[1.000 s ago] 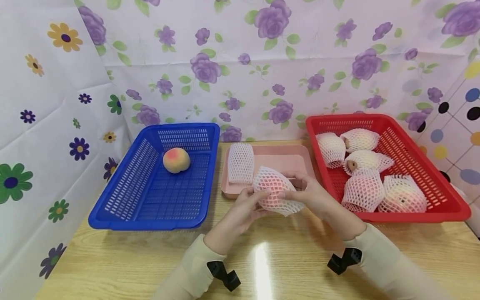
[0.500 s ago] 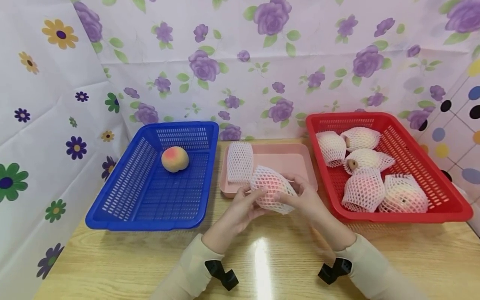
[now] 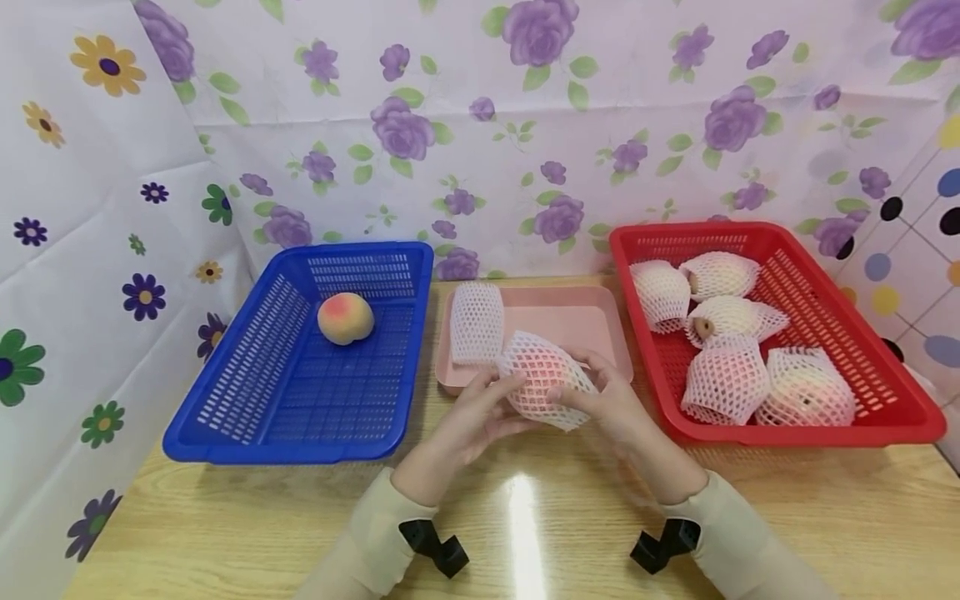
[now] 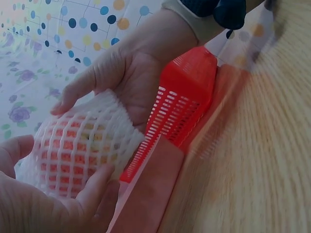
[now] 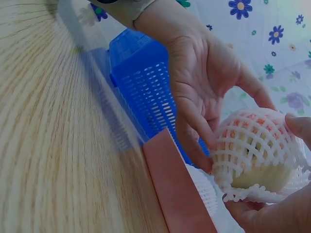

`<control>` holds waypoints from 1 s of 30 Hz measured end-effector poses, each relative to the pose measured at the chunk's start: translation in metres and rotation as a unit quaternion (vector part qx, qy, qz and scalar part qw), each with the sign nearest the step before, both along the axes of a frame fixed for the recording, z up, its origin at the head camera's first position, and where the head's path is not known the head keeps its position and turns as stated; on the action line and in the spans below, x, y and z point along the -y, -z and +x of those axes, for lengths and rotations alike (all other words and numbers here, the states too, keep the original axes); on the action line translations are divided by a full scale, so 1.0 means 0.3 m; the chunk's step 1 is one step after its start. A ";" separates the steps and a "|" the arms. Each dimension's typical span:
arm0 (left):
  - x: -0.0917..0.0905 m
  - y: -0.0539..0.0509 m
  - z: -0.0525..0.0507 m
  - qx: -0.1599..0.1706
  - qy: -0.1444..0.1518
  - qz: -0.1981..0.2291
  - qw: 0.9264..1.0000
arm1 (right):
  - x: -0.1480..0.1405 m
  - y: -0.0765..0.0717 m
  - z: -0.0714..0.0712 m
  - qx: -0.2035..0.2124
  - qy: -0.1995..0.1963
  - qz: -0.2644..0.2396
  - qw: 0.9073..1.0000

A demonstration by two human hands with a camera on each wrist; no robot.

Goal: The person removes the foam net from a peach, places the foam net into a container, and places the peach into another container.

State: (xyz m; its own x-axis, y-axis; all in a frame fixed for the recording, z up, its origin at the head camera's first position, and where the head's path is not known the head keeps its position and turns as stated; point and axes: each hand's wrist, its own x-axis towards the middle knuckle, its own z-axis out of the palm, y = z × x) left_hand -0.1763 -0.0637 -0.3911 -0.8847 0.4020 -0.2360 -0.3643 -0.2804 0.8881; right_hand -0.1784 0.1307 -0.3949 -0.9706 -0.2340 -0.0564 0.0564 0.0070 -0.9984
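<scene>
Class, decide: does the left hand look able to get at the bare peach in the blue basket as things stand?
Likely yes, once the left hand releases the netted fruit: the blue basket is open above and nothing covers the peach.

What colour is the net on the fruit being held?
White; the net shows best in the left wrist view.
</scene>
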 end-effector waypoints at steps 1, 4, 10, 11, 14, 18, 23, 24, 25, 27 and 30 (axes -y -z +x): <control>0.004 -0.004 -0.001 -0.004 0.004 -0.002 1.000 | 0.000 -0.002 -0.001 -0.002 -0.002 -0.003 1.000; 0.008 -0.013 -0.004 -0.006 0.002 -0.012 1.000 | 0.004 -0.010 0.000 -0.006 0.001 -0.002 1.000; -0.004 -0.007 -0.006 -0.001 -0.027 -0.012 1.000 | 0.015 -0.015 0.008 -0.012 0.018 0.020 1.000; -0.006 -0.006 -0.006 0.002 -0.030 -0.010 0.999 | 0.016 -0.015 0.009 -0.013 0.019 0.024 0.999; -0.011 -0.003 -0.008 0.008 -0.033 -0.009 0.999 | 0.015 -0.012 0.013 -0.019 0.025 0.041 0.999; -0.012 -0.004 -0.009 0.007 -0.024 -0.005 1.000 | 0.012 -0.007 0.017 -0.031 0.029 0.063 0.997; -0.003 -0.008 -0.006 -0.001 -0.014 -0.037 0.999 | 0.010 0.002 0.013 -0.029 0.019 0.034 0.999; 0.000 -0.008 -0.005 -0.003 -0.012 -0.044 0.999 | 0.010 0.003 0.013 -0.025 0.015 0.023 0.999; 0.004 -0.007 -0.005 -0.007 -0.010 -0.052 0.999 | 0.010 0.005 0.014 -0.022 0.013 0.017 1.000; 0.013 -0.005 -0.005 -0.012 -0.007 -0.054 0.998 | 0.010 0.006 0.015 -0.013 0.006 -0.002 1.000; 0.027 -0.004 -0.009 -0.020 -0.010 -0.052 0.998 | 0.006 0.004 0.017 -0.003 -0.009 -0.028 1.000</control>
